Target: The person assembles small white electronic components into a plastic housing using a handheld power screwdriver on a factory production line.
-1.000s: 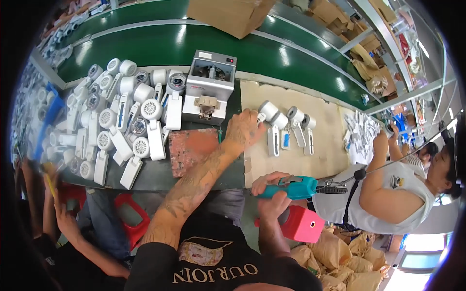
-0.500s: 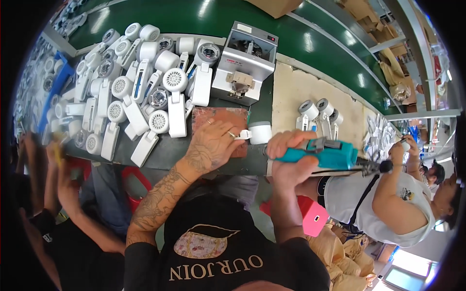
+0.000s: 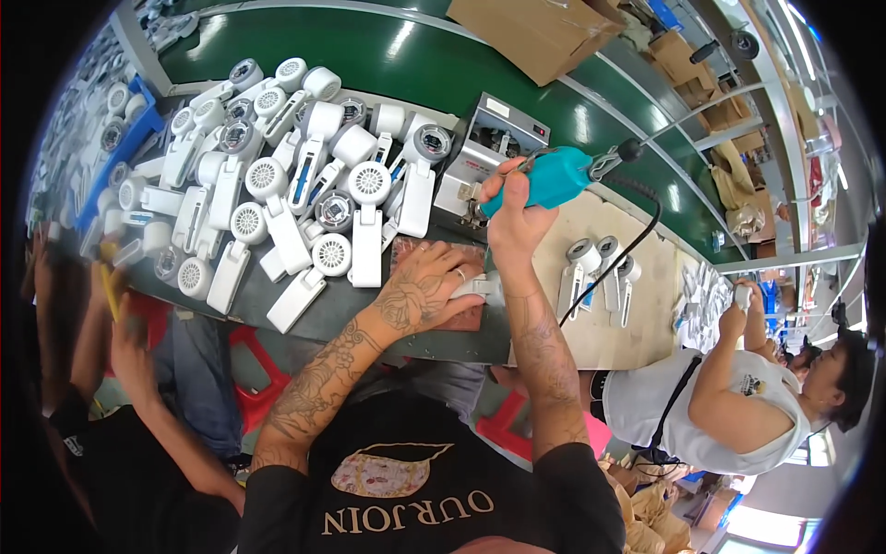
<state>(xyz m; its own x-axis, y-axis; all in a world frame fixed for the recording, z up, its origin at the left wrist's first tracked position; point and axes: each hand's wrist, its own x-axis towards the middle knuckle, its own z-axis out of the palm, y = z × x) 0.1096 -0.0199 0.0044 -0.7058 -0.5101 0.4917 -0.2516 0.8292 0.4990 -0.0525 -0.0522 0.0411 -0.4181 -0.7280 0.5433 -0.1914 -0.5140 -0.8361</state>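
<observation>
My left hand point(image 3: 426, 284) rests on a reddish-brown pad point(image 3: 461, 320), its fingers closed on a white handheld fan point(image 3: 482, 288) that my hand and right forearm partly cover. My right hand point(image 3: 519, 217) is wrapped round a teal electric screwdriver point(image 3: 554, 177), raised over the bench. The tool's tip is hidden behind my fingers, close to the front of a grey screw feeder point(image 3: 503, 129). From the tool's rear end a black cord point(image 3: 637, 245) curves down, and a metal hook joins it to a hanging line.
Many white handheld fans point(image 3: 268, 180) lie heaped at the left of the bench, beside a blue bin point(image 3: 125, 152). Several more fans point(image 3: 577, 268) lie on a beige board point(image 3: 646, 319) at right. Co-workers sit on both sides. A cardboard box point(image 3: 540, 37) stands at the back.
My right hand has lifted the electric screwdriver up and away, from beside the fan to the screw feeder. My left hand stays on the pad with the fan. The view has shifted slightly.
</observation>
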